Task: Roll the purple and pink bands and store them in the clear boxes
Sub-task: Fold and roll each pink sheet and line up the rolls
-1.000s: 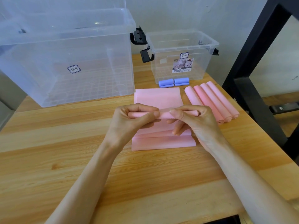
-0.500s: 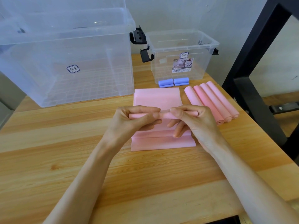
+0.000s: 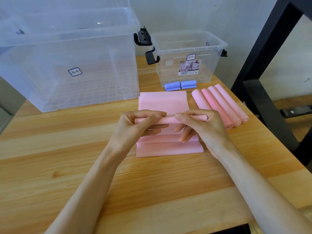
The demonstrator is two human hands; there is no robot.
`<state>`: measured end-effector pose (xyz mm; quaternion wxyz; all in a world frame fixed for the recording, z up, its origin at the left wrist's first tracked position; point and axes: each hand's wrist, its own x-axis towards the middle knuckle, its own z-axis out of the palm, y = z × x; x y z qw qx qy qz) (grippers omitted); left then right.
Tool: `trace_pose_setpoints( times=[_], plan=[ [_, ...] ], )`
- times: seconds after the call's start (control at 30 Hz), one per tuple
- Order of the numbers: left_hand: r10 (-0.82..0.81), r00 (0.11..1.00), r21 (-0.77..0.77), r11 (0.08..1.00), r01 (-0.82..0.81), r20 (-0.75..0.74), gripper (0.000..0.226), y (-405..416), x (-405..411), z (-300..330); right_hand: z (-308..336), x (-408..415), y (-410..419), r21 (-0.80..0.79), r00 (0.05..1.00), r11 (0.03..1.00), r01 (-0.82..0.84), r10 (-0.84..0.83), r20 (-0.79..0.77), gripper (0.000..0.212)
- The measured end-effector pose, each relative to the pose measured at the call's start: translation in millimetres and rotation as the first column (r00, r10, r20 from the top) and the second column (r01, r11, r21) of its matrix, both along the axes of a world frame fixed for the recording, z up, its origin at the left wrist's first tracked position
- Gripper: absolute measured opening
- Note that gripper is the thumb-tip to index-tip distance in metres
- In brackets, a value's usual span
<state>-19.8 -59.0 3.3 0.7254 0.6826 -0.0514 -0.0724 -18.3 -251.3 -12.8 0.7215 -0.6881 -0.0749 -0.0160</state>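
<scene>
A long pink band [image 3: 163, 101] lies flat on the wooden table, its near part in loose folds. Both hands hold its started thin roll [image 3: 170, 120] a little above the folds: my left hand [image 3: 136, 128] pinches the left half, my right hand [image 3: 199, 125] pinches the right half. Several finished pink rolls [image 3: 222, 105] lie side by side to the right. Two purple rolls [image 3: 180, 85] sit in front of the small clear box [image 3: 190, 48]. A large clear box [image 3: 70, 53] stands at the back left; I see no bands inside either box.
The wooden table [image 3: 67, 157] reaches to the front edge near me. A black metal frame [image 3: 256, 68] rises at the right, close to the pink rolls. Black latches [image 3: 143, 38] stick out between the two boxes. A pale wall is behind.
The thin roll has turned a little in my fingers and sits slightly farther up the band. Both hands stay in nearly the same place.
</scene>
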Motion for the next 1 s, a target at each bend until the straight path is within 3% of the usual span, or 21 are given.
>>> trace_pose_setpoints(
  times=[0.37, 0.6, 1.0],
  plan=[
    [0.082, 0.997, 0.055, 0.995, -0.082, 0.005, 0.015, -4.9, -0.3, -2.6, 1.4, -0.6, 0.4, 0.005, 1.000, 1.000, -0.023, 0.023, -0.016, 0.025],
    [-0.022, 0.999, -0.018, 1.000, 0.021, -0.050, 0.027, -0.6, 0.6, -0.7, 1.2, -0.8, 0.7, 0.005, 0.999, 0.999, 0.035, -0.035, -0.017, 0.027],
    [0.056, 0.998, 0.067, 0.996, -0.055, -0.019, 0.018, -4.5, -0.5, -0.3, 1.8, -1.1, 1.6, 0.001, 1.000, 1.000, -0.006, 0.006, 0.009, 0.021]
  ],
)
